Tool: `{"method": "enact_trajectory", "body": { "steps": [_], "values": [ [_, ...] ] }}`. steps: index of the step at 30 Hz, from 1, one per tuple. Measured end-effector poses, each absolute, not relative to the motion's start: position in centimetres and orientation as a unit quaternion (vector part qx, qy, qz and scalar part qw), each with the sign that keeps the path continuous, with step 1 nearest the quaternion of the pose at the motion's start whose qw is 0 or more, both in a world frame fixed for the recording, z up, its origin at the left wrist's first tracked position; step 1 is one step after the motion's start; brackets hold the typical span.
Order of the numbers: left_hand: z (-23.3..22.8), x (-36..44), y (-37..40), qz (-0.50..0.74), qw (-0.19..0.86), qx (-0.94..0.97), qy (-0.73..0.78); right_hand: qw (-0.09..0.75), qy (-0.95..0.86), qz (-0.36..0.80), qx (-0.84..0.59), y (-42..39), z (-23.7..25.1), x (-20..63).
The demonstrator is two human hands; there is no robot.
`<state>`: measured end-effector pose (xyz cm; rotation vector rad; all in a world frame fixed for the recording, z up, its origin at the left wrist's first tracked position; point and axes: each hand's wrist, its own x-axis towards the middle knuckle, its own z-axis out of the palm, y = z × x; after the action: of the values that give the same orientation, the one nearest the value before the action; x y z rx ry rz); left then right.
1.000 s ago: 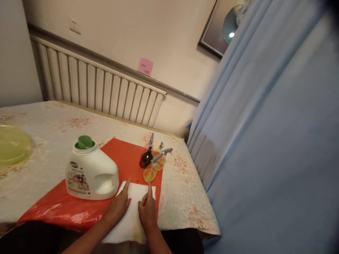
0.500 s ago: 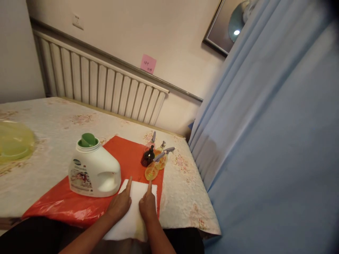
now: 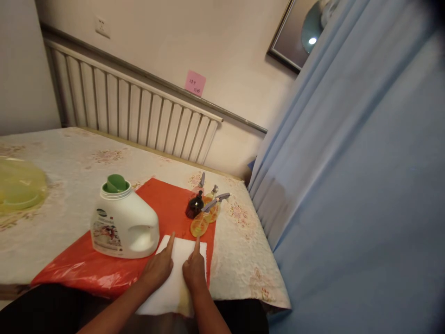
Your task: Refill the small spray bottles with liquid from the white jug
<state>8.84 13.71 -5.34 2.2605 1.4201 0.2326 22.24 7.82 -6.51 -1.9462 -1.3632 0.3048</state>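
Observation:
A white folded cloth [image 3: 177, 278] lies at the front of the red plastic sheet [image 3: 158, 199], its near end reaching over my lap. My left hand [image 3: 160, 269] rests on the cloth's left side, index finger stretched forward and the other fingers curled. On the right side, my right hand [image 3: 194, 272] takes a similar pose, its index fingertip close to a yellow-orange spray bottle [image 3: 199, 226]. Neither hand visibly grips anything. A yellowish patch shows on the cloth beside my right wrist. Left of my hands stands a large white detergent jug [image 3: 125, 227] with a green cup [image 3: 116, 184] in its mouth.
Behind the cloth stand a dark pump bottle [image 3: 194, 206] and several small clear bottles. A yellow translucent bag [image 3: 21, 185] sits at far left on the flowered cover [image 3: 79, 171]. A radiator [image 3: 135, 106] lines the wall; a blue curtain [image 3: 340, 176] hangs at right.

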Motion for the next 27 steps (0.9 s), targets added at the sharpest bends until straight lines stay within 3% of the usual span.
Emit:
{"method": "enact_trajectory", "body": {
  "steps": [13,27],
  "values": [
    [-5.41,8.76,13.67,0.087,0.225,0.824,0.513,0.399,-0.526,0.121,-0.741,7.71,-6.44,22.24],
    [-5.27,8.67,13.59,0.088,0.224,0.827,0.507,0.379,-0.521,0.113,-0.756,7.8,-6.33,22.1]
  ]
}}
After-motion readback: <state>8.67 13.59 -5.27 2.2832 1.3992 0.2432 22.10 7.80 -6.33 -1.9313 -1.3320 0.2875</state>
